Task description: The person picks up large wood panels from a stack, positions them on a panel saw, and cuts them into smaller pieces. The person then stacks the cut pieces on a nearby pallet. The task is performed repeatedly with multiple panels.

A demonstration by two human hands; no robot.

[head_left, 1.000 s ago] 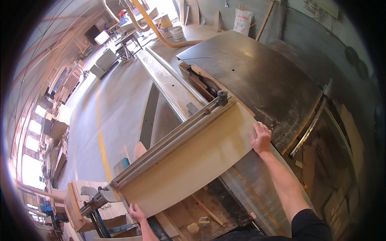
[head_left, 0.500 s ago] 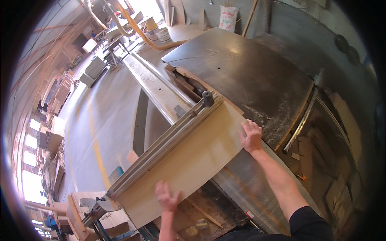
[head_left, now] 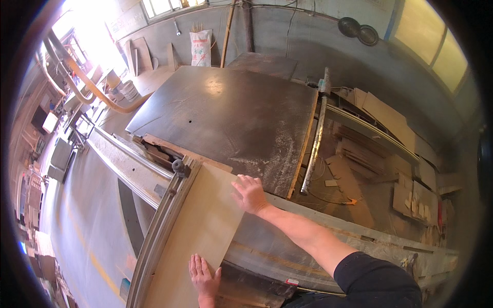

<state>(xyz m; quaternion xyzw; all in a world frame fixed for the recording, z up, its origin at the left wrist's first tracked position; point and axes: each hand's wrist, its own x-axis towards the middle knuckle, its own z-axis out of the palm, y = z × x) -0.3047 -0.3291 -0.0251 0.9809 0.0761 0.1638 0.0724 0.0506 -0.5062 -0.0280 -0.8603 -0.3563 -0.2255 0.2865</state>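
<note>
A long pale wooden board [head_left: 192, 231] lies against a metal fence [head_left: 149, 251] on a sliding table saw. My left hand [head_left: 204, 277] rests on the board's near part, fingers stretched flat toward the fence and thumb apart. At the board's far right corner, my right hand [head_left: 249, 194] touches the edge, its fingers extended over the board. Neither hand is wrapped around anything. A dark round knob [head_left: 179, 167] sits at the far end of the fence.
Beyond the board spreads a dark tabletop [head_left: 231, 113]. A metal rail [head_left: 314, 149] runs along its right side, with wood offcuts [head_left: 359, 154] on the floor past it. A yellowish hose [head_left: 120, 108] reaches the table's left. A white sack [head_left: 201, 47] leans on the back wall.
My view has turned to the right, so the whole scene has shifted left. My left hand, blurred before, now lies flat on the board. The right hand stays at the far corner.
</note>
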